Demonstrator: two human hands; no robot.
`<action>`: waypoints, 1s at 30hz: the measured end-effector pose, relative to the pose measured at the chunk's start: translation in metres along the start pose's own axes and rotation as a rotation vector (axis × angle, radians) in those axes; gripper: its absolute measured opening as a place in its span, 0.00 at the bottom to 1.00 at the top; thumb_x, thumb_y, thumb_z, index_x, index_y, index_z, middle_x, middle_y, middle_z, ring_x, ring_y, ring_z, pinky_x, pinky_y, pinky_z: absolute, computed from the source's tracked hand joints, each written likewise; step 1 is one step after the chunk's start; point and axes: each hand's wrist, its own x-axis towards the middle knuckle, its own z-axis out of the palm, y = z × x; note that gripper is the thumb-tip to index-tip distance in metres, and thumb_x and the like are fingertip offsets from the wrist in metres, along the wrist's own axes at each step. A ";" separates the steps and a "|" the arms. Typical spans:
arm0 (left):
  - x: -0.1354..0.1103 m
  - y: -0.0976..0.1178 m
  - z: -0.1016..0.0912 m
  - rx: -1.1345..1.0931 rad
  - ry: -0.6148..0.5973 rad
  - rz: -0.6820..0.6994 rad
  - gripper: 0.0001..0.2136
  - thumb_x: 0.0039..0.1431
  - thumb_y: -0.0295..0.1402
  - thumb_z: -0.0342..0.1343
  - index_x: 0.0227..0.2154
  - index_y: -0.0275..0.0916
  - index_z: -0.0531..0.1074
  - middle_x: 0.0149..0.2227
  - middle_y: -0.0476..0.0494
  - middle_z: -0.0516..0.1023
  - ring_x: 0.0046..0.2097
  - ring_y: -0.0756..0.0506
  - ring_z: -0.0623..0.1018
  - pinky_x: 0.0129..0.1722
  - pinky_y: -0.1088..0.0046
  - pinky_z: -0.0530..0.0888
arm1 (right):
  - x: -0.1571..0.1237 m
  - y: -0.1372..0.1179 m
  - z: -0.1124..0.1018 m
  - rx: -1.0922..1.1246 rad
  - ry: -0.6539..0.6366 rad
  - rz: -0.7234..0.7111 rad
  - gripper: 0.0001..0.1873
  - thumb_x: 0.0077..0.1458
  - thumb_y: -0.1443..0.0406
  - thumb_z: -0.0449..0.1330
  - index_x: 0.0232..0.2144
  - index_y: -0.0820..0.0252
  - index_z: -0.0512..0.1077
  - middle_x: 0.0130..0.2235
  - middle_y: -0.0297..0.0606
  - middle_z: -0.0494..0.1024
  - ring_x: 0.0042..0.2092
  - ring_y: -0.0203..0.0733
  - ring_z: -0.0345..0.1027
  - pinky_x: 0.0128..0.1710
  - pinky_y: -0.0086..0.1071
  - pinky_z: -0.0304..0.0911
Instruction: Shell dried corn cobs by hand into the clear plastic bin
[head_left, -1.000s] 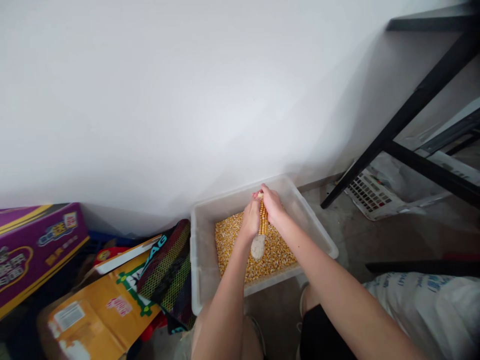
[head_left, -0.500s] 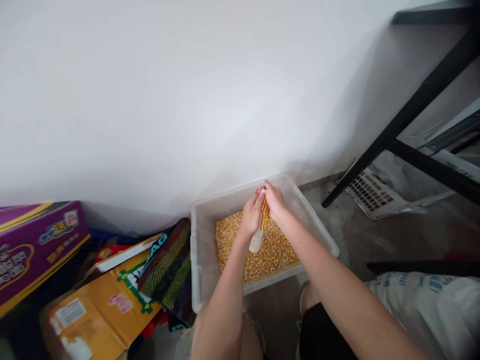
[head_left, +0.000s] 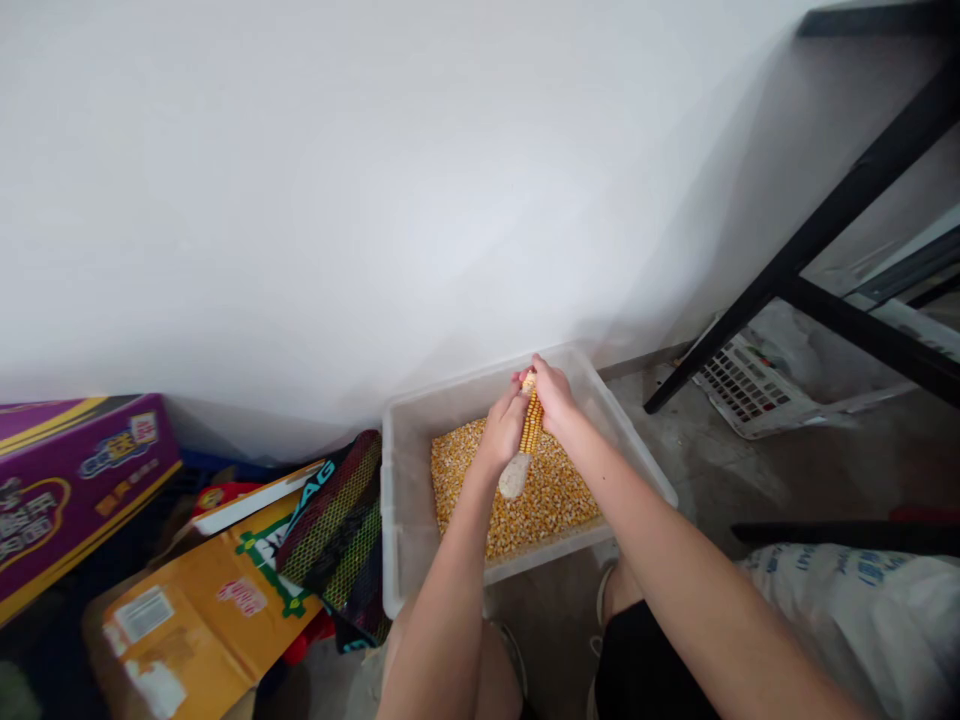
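Observation:
An ear of dried corn [head_left: 532, 425] is held between my two hands, over a translucent plastic bin [head_left: 421, 420]. My left hand [head_left: 506, 425] is closed along its left side, and my right hand [head_left: 553, 395] wraps its upper right side. Yellow kernels still cover the visible middle of the ear, while its top end near my fingertips looks pale and bare. Loose corn kernels [head_left: 555, 505] cover the bottom of the bin. Just below the ear shows a whitish rounded piece [head_left: 514, 477]; whether it is part of the ear or lies apart I cannot tell.
On the left are a purple box [head_left: 82, 490], a flattened orange carton [head_left: 202, 620] and a black mesh bag [head_left: 337, 550]. At right stand a black metal frame [head_left: 787, 270] and a white plastic basket [head_left: 750, 390]. A white printed sack [head_left: 847, 610] lies at lower right.
My hands have shifted slightly on the ear, and more of its yellow rows and pale top now show between them. The bin has stayed in place.

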 end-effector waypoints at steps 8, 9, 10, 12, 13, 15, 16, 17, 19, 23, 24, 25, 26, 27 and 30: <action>-0.002 0.008 0.002 0.006 0.105 0.008 0.23 0.62 0.44 0.42 0.51 0.34 0.70 0.48 0.40 0.75 0.48 0.42 0.73 0.48 0.68 0.67 | 0.001 0.000 0.004 -0.066 -0.022 -0.071 0.18 0.53 0.57 0.51 0.16 0.59 0.63 0.23 0.36 0.74 0.24 0.35 0.67 0.26 0.27 0.61; -0.001 0.007 0.001 0.036 0.102 0.009 0.23 0.62 0.44 0.41 0.50 0.34 0.71 0.45 0.41 0.77 0.46 0.43 0.74 0.46 0.69 0.68 | 0.001 -0.001 0.004 -0.068 -0.009 -0.071 0.18 0.54 0.57 0.51 0.16 0.59 0.63 0.23 0.36 0.73 0.24 0.35 0.66 0.25 0.27 0.61; -0.001 0.005 -0.001 0.086 0.104 0.013 0.23 0.62 0.44 0.41 0.49 0.35 0.71 0.43 0.42 0.77 0.44 0.43 0.75 0.44 0.69 0.68 | 0.001 -0.002 0.003 -0.062 0.003 -0.068 0.18 0.54 0.57 0.51 0.16 0.60 0.62 0.22 0.36 0.73 0.24 0.35 0.66 0.25 0.27 0.61; -0.001 0.001 -0.007 0.225 0.143 0.013 0.21 0.63 0.41 0.41 0.48 0.36 0.72 0.39 0.43 0.78 0.40 0.44 0.76 0.42 0.70 0.68 | 0.001 -0.007 0.002 -0.031 0.023 -0.051 0.18 0.55 0.58 0.51 0.17 0.60 0.62 0.22 0.36 0.72 0.23 0.35 0.65 0.24 0.27 0.61; -0.001 0.000 -0.011 0.294 0.183 0.006 0.20 0.63 0.40 0.41 0.49 0.36 0.71 0.39 0.42 0.78 0.38 0.45 0.76 0.41 0.71 0.68 | 0.001 -0.010 0.002 -0.012 0.033 -0.040 0.18 0.55 0.58 0.50 0.17 0.60 0.62 0.22 0.36 0.72 0.23 0.34 0.64 0.24 0.27 0.61; -0.002 -0.001 -0.016 0.386 0.285 -0.015 0.19 0.63 0.38 0.40 0.48 0.36 0.71 0.40 0.41 0.77 0.37 0.46 0.76 0.40 0.72 0.68 | 0.001 -0.015 0.000 0.016 0.050 -0.025 0.18 0.57 0.59 0.49 0.18 0.60 0.63 0.22 0.35 0.72 0.22 0.34 0.64 0.23 0.27 0.61; -0.003 0.000 -0.017 0.408 0.328 -0.026 0.20 0.63 0.38 0.39 0.47 0.36 0.71 0.40 0.40 0.77 0.37 0.46 0.76 0.39 0.72 0.68 | 0.000 -0.016 0.000 0.019 0.058 -0.024 0.18 0.57 0.59 0.48 0.19 0.60 0.63 0.22 0.35 0.71 0.22 0.34 0.63 0.22 0.27 0.61; -0.005 0.002 -0.017 0.428 0.347 -0.030 0.20 0.64 0.40 0.38 0.46 0.36 0.71 0.40 0.40 0.77 0.37 0.46 0.76 0.38 0.72 0.67 | 0.000 -0.017 0.000 0.018 0.068 -0.026 0.18 0.57 0.59 0.48 0.19 0.60 0.63 0.22 0.35 0.71 0.22 0.34 0.63 0.22 0.28 0.61; -0.010 0.007 -0.013 0.497 0.291 -0.038 0.24 0.64 0.45 0.35 0.42 0.38 0.73 0.36 0.40 0.78 0.36 0.44 0.76 0.36 0.72 0.67 | 0.000 -0.017 0.001 0.011 0.081 -0.021 0.17 0.57 0.59 0.48 0.19 0.59 0.63 0.21 0.36 0.71 0.22 0.35 0.63 0.21 0.28 0.61; -0.018 0.015 0.002 0.768 0.113 -0.099 0.30 0.60 0.54 0.33 0.36 0.36 0.75 0.30 0.34 0.77 0.33 0.40 0.76 0.34 0.70 0.65 | 0.001 -0.012 0.002 -0.013 0.100 0.025 0.18 0.57 0.58 0.49 0.18 0.58 0.62 0.17 0.34 0.66 0.19 0.35 0.61 0.19 0.28 0.59; -0.018 0.015 0.005 0.801 0.090 -0.100 0.32 0.60 0.54 0.31 0.34 0.36 0.75 0.30 0.33 0.77 0.33 0.40 0.76 0.34 0.70 0.65 | 0.001 -0.011 0.002 -0.028 0.113 0.032 0.18 0.56 0.58 0.49 0.17 0.58 0.62 0.16 0.33 0.65 0.18 0.35 0.60 0.18 0.29 0.59; -0.017 0.015 0.007 0.815 0.068 -0.090 0.33 0.61 0.53 0.30 0.33 0.36 0.75 0.30 0.32 0.78 0.33 0.39 0.76 0.34 0.70 0.64 | 0.002 -0.010 0.001 -0.045 0.124 0.037 0.18 0.56 0.59 0.49 0.17 0.57 0.62 0.15 0.33 0.64 0.17 0.35 0.59 0.18 0.29 0.58; -0.016 0.014 0.008 0.814 0.047 -0.074 0.33 0.61 0.52 0.28 0.32 0.36 0.76 0.30 0.32 0.78 0.33 0.40 0.76 0.33 0.70 0.64 | 0.003 -0.010 0.000 -0.062 0.134 0.037 0.17 0.55 0.59 0.50 0.16 0.57 0.61 0.15 0.32 0.63 0.17 0.35 0.58 0.17 0.29 0.57; -0.015 0.014 0.008 0.807 0.025 -0.057 0.34 0.62 0.52 0.26 0.32 0.36 0.76 0.30 0.32 0.78 0.34 0.40 0.76 0.33 0.70 0.64 | 0.003 -0.009 -0.002 -0.082 0.136 0.032 0.16 0.53 0.60 0.51 0.16 0.57 0.61 0.15 0.32 0.63 0.17 0.35 0.57 0.17 0.30 0.57; -0.012 0.012 0.008 0.772 -0.018 -0.033 0.35 0.62 0.50 0.24 0.30 0.35 0.76 0.30 0.34 0.78 0.33 0.41 0.76 0.32 0.71 0.64 | 0.005 -0.007 -0.006 -0.138 0.117 0.001 0.14 0.47 0.62 0.56 0.14 0.58 0.61 0.14 0.30 0.62 0.17 0.33 0.56 0.17 0.29 0.55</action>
